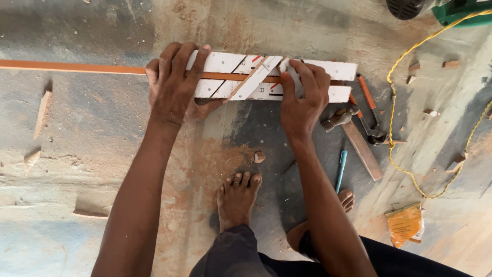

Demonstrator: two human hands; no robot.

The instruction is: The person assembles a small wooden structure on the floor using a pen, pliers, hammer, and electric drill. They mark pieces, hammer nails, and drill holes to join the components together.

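While the person crouches on the floor (102, 133), two hands press on one white guide block (328, 69). The left hand (171, 84) lies flat on its left end, fingers spread, its grip closed on nothing. The right hand (302, 95) presses near the middle, but I cannot tell if its grip is clamped on anything. One long orange strip (72, 67) runs through the block. Beside it lie one hammer (353, 133), one pair of pliers (371, 115), one blue pen (341, 169), one yellow cord (405, 102) and one orange packet (405, 224). Two bare feet (238, 197) show.
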